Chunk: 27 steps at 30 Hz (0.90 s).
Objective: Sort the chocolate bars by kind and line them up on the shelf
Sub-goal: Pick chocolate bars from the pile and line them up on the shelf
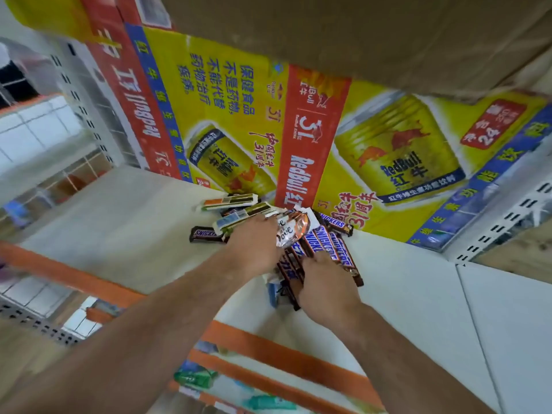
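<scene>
White shop shelf (119, 228) with an orange front edge (268, 351); a mixed pile of chocolate bars is sat at the far side against Red Bull cartons (388, 144); nothing is lined up yet.

Right hand (327, 289): fingers (316, 259) are curled over a fan of Snickers bars (337, 249); the bundle looks clamped from above, with bar ends left sticking out far and near of the hand; the thumb is hidden.

Left hand (257, 243): fingers are laid forward over a Dove packet (291, 231) and the white-wrapped bars (230, 201); the tips are buried in wrappers, so a grip cannot be told from a mere press.

One lone Snickers bar (207, 234) lies flat just left of the left hand; a blue packet (273, 291) is half hidden under the pile on the near side.

Handling, as judged: bars are light and fairly stiff; the glossy film is expected to be slippery, so a stacked bundle is likely to shear and fan out if squeezed loosely. Bars are best taken across the middle, thumb under and fingers over, a few at a time; the crimped wrapper ends are flimsy and should not be used as handles. The Dove packet looks thinner and more crinkly; it is better pinched along its long edges to avoid snapping the contents.
</scene>
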{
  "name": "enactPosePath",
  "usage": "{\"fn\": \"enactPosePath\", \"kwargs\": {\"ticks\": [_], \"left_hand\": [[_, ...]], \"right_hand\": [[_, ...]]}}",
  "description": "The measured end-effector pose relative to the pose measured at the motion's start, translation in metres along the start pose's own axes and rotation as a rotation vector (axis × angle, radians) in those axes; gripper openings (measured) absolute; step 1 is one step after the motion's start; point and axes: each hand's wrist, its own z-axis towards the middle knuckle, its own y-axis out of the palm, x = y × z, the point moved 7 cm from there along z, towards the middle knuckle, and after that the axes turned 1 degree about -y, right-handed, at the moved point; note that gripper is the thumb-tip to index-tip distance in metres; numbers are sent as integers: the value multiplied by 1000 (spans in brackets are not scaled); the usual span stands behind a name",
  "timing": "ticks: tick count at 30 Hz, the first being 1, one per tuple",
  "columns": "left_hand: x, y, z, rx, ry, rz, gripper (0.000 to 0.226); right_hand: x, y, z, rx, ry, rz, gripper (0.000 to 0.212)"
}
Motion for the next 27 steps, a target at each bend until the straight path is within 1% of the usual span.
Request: {"fn": "enactPosePath", "kwargs": {"ticks": [3, 7, 10, 13, 16, 18, 23, 25, 27], "left_hand": [[1, 5, 5, -32, 21, -30, 41], [-1, 2, 7, -18, 7, -88, 23], [-10, -2, 9, -61, -90, -255, 17], [-19, -3, 9, -124, -192, -435, 11], [-27, -3, 4, -127, -295, -646, 11], [-29, -3, 1, -111, -329, -737, 11], [-24, -9, -4, -77, -355, -763, 10], [-18, -9, -6, -65, -369, -747, 12], [-8, -8, -9, -56, -384, -728, 13]], "right_hand": [[4, 0, -1, -4, 18, -15, 24], [3, -3, -8, 74, 29, -81, 22], [5, -7, -11, 125, 66, -132, 20], [11, -6, -9, 108, 113, -127, 26], [18, -4, -4, 55, 178, -46, 35], [25, -3, 0, 13, 238, 38, 41], [39, 2, -1, -96, 231, 155, 30], [50, 2, -5, -133, 250, 284, 26], [66, -3, -11, -114, 289, 429, 22]]}}
